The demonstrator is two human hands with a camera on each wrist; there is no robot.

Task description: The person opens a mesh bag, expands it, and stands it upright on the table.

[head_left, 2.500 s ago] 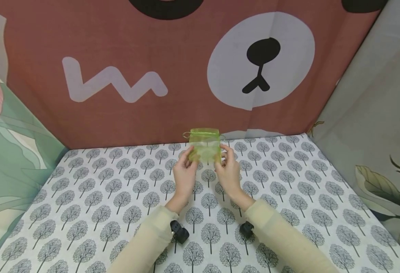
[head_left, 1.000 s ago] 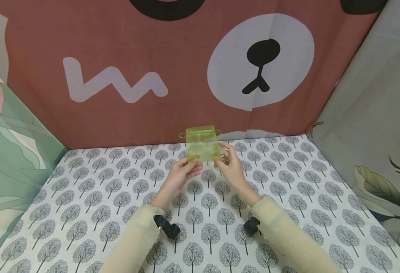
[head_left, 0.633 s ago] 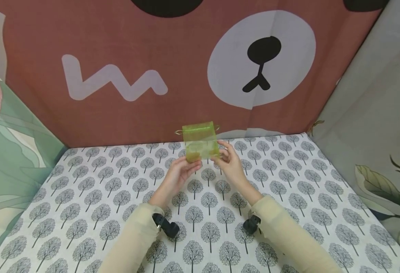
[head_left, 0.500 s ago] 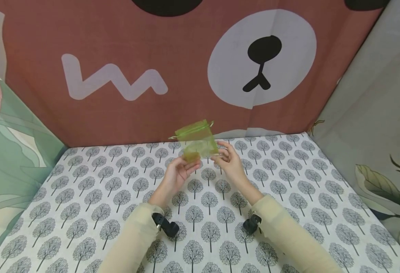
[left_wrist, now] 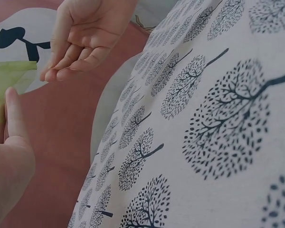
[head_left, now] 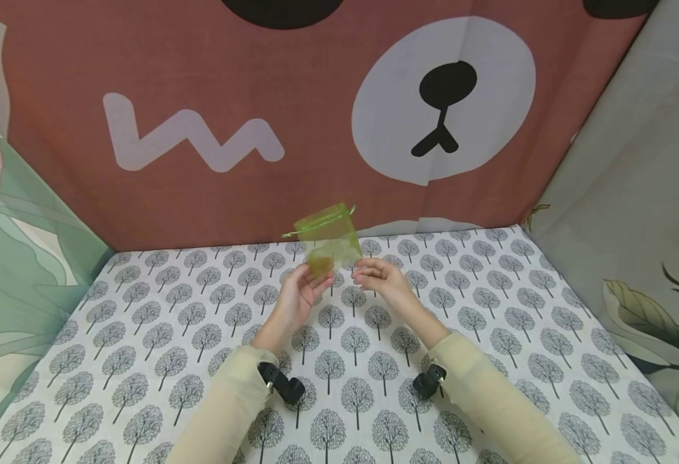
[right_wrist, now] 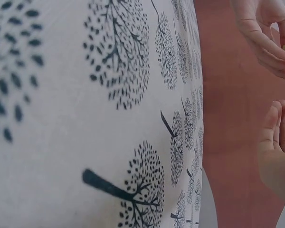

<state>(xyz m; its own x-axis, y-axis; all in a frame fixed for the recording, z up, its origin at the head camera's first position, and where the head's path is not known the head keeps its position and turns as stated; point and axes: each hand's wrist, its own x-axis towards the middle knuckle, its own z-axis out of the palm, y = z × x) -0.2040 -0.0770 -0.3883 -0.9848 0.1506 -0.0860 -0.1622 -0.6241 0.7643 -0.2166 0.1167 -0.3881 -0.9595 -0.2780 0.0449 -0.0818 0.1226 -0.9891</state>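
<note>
A small sheer green drawstring pouch (head_left: 329,235) is held up tilted in front of the backdrop, its corded mouth at the top. My left hand (head_left: 300,296) pinches its lower left corner between thumb and fingers. In the left wrist view the pouch (left_wrist: 12,78) shows partly, above the left thumb. My right hand (head_left: 386,280) is just beside the lower right corner, its fingers loosely bent. The left wrist view shows the right hand (left_wrist: 88,38) apart from the pouch's edge. In the right wrist view the right hand (right_wrist: 278,152) holds nothing, below the left hand (right_wrist: 266,35).
A tree-print cloth (head_left: 247,393) covers the table. A reddish-brown backdrop (head_left: 212,206) with a cartoon bear face rises at its far edge. Patterned curtains (head_left: 38,258) stand at both sides. A black wrist camera (head_left: 281,383) sits on each sleeve.
The left hand turned palm-up and drew the pouch slightly left, tilting it leftward. The right hand let go of the lower right corner, and its fingers now sit just off it.
</note>
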